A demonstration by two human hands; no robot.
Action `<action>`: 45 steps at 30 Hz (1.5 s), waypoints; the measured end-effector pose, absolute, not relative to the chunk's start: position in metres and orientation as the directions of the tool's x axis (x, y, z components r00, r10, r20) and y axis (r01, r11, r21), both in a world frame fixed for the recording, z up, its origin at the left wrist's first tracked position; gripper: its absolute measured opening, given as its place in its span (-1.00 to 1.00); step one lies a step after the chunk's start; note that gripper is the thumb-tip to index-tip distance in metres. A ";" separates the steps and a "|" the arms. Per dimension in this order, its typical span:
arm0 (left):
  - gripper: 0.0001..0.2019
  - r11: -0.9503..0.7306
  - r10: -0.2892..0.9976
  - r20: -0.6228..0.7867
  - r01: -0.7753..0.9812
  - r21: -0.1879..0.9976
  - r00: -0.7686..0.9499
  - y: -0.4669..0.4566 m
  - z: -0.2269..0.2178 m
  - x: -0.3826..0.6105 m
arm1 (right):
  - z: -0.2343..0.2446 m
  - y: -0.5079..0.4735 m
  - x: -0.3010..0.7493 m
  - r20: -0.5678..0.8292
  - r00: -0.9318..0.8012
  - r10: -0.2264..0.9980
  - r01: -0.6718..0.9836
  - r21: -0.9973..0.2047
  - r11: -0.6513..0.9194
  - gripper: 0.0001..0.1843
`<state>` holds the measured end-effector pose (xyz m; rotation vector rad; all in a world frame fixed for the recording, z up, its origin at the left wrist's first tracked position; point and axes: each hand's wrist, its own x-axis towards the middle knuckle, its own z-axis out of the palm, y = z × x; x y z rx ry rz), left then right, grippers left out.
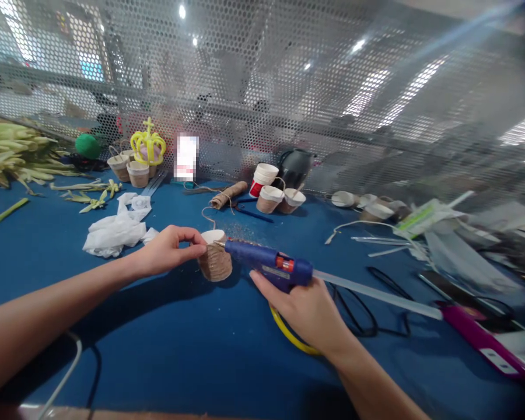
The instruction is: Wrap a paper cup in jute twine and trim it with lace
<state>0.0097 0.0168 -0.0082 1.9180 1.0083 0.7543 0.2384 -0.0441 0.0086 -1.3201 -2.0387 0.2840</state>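
A small paper cup (216,267) wrapped in brown twine tilts in front of me, its white mouth facing up. My left hand (175,249) pinches it at the left side near the rim, thumb and forefinger together; whether a strand of twine is also between them I cannot tell. In my right hand (308,312) is a blue hot glue gun (262,259), fingers wrapped round its handle. The gun's metal nozzle points left and meets the cup just below the rim. A long clear glue stick (376,293) sticks out of its back end. Loose twine (207,214) curls up behind the cup.
Behind stand a twine roll (228,195), several wrapped cups (270,199) and a yellow crown (147,144). Crumpled white plastic (114,234) lies left, green stalks (17,149) farther back. A magenta power strip (481,338) and black cables lie right. A perforated metal screen (245,81) borders the blue table.
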 end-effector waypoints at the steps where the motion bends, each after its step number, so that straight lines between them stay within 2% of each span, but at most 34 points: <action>1: -0.79 -0.340 0.857 0.125 0.365 0.867 0.500 0.017 -0.008 0.010 | 0.008 -0.044 0.240 0.444 -0.290 0.848 0.727 -0.474 0.497 -0.86; 8: -0.79 -0.346 0.860 0.133 0.371 0.862 0.492 0.016 -0.007 0.011 | 0.001 -0.041 0.251 0.520 -0.482 0.705 0.762 -0.149 0.631 -0.78; 17: -0.78 -0.354 0.857 0.135 0.378 0.855 0.498 0.016 -0.007 0.010 | 0.003 -0.042 0.251 0.532 -0.573 0.623 0.754 0.045 0.655 -0.74; 25: -0.78 -0.367 0.854 0.143 0.384 0.847 0.500 0.016 -0.007 0.010 | 0.003 -0.044 0.249 0.511 -0.585 0.630 0.746 0.034 0.665 -0.71; 31: -0.77 -0.378 0.851 0.152 0.386 0.841 0.502 0.016 -0.006 0.010 | 0.003 -0.042 0.252 0.517 -0.493 0.700 0.787 -0.080 0.612 -0.76; 37: -0.76 -0.388 0.844 0.159 0.380 0.839 0.511 0.016 -0.007 0.009 | 0.005 -0.040 0.253 0.486 -0.460 0.743 0.793 -0.152 0.590 -0.71; 45: -0.76 -0.383 0.845 0.155 0.377 0.843 0.512 0.017 -0.008 0.008 | 0.004 -0.041 0.253 0.482 -0.460 0.746 0.801 -0.137 0.583 -0.74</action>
